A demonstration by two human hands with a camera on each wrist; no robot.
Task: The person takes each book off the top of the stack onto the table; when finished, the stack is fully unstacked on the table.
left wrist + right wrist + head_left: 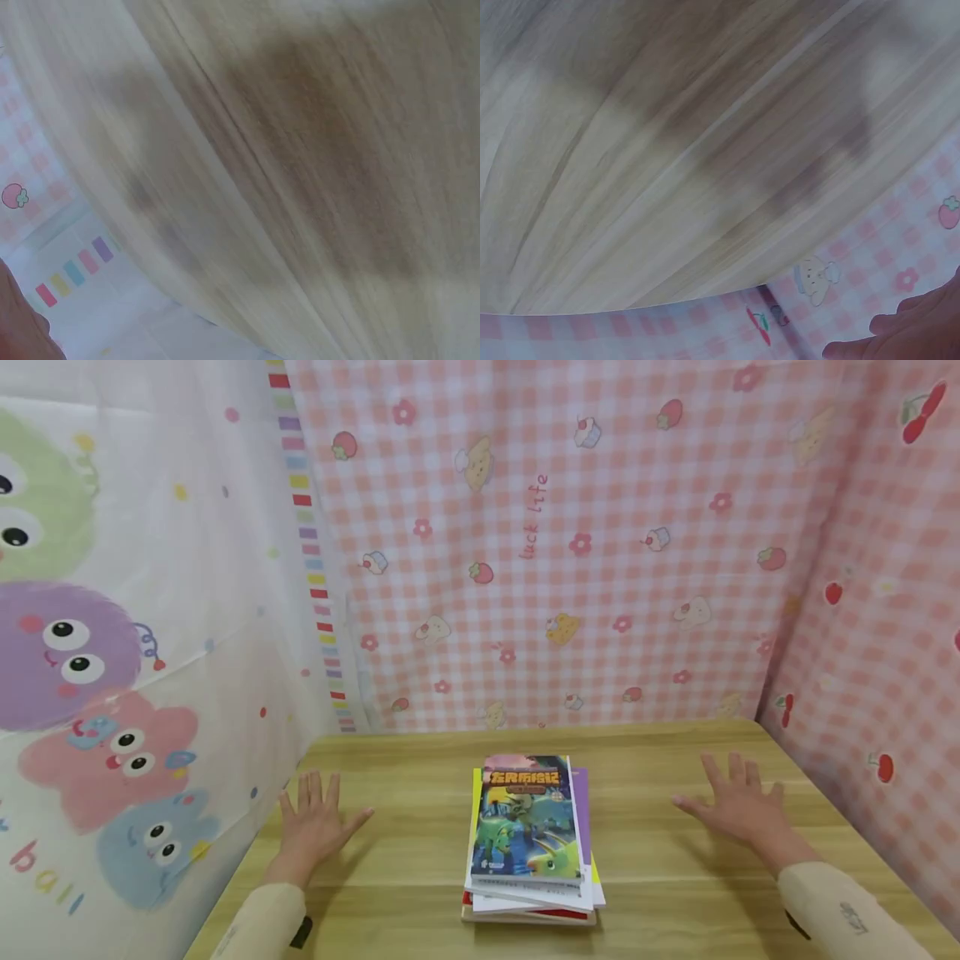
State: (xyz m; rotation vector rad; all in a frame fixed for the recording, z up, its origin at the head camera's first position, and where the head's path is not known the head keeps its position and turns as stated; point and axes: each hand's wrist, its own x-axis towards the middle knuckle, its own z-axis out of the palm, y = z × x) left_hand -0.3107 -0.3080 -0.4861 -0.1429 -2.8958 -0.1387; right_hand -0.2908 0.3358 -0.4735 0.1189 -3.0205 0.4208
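A stack of several books (525,827) lies near the middle of the table; the top one has a dinosaur cover with orange lettering. Yellow, purple, white and red edges of lower books stick out unevenly beneath it. To the left of the stack is my left hand (315,822), fingers spread and holding nothing. On the other side my right hand (742,802) is spread too, apart from the books. Both wrist views show wood grain with soft hand shadows; part of the left hand (26,322) and of the right hand (907,330) shows at the corner.
The wooden table (405,860) ends at a pink checked curtain (555,593) behind it. A white cloth with cartoon figures (82,652) hangs at the left, and another checked cloth (885,677) at the right.
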